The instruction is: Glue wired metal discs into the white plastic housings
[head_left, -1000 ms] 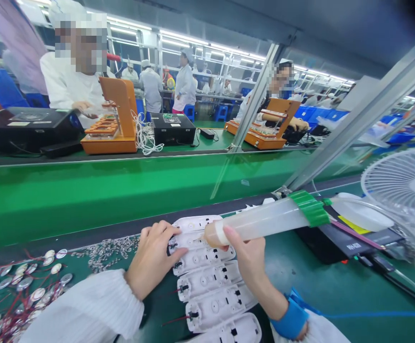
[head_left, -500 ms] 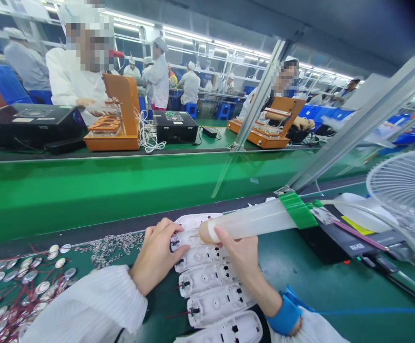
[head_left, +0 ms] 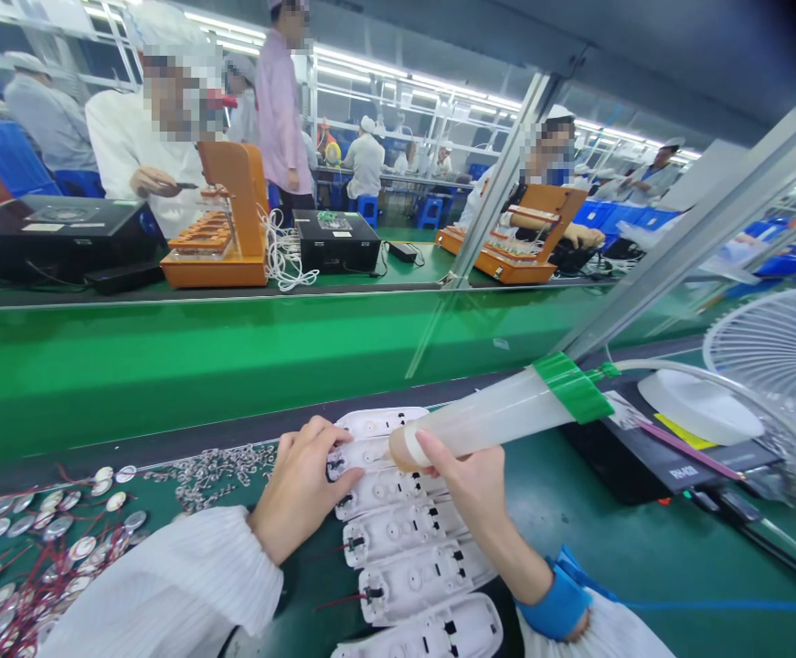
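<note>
1. The right hand point(head_left: 472, 477) is gripping the tube point(head_left: 490, 418) near its narrow end, its fingers closing around the pale band there.
2. The tube is slanting over the table point(head_left: 541, 548), its tip pointing down and left at the second shell point(head_left: 366, 453) from the far end; whether it is touching, I cannot tell.
3. The left hand point(head_left: 305, 484) is resting at the left end of that shell, thumb and fingers curving about it with a gap between; whether they are pinching or only steadying it, I cannot tell.
4. Six white shells point(head_left: 415, 580) are lying side by side in a row running toward the person, the nearest being cut off by the lower edge.
5. Red wires point(head_left: 339, 603) are sticking out from the left ends of some nearer shells.
6. A green cap point(head_left: 571, 387) is closing the tube's upper end, and a clear hose point(head_left: 716, 373) is running from it to the right.
7. Left of the left hand, small metal bits point(head_left: 212, 473) are lying in a heap; farther left, discs point(head_left: 58, 527) with red wires are spreading over the table.
8. A blue band point(head_left: 554, 599) is circling the right wrist.
9. A black box point(head_left: 664, 475) is sitting right of the shells, below a white fan point(head_left: 774, 343).
</note>
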Motion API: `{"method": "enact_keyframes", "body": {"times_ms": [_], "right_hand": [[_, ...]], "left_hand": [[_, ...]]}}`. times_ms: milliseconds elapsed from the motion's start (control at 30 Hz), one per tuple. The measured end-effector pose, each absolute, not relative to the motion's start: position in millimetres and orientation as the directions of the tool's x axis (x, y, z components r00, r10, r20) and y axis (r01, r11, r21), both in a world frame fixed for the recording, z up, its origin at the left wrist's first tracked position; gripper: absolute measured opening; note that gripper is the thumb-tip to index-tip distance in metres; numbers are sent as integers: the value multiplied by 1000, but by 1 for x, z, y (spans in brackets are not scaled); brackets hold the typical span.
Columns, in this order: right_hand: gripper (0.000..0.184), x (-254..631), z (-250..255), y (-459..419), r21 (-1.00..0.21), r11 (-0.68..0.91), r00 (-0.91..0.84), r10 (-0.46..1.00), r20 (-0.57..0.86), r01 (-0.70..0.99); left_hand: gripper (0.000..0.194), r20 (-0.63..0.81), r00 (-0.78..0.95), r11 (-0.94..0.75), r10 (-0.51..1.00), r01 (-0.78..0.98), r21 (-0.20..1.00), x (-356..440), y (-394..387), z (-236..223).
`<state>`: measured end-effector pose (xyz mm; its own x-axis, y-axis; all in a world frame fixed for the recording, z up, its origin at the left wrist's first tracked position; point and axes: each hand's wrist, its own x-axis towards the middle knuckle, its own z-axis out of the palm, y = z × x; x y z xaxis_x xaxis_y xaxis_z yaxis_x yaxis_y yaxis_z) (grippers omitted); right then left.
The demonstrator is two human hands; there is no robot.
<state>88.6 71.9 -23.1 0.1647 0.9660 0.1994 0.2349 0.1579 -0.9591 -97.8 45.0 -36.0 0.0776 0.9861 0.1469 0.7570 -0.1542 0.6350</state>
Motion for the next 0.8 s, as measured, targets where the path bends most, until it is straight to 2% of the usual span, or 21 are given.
{"method": "enact_keyframes", "body": {"times_ms": [467, 800], "right_hand": [[25, 81, -27, 73, -952, 250, 146, 950, 277, 179], [27, 80, -25, 70, -961, 217, 145, 959, 243, 174]], "left_hand": [[26, 149, 81, -158, 985, 763, 627, -97, 45, -36], [26, 148, 82, -157, 986, 771, 617, -98, 45, -36]]}}
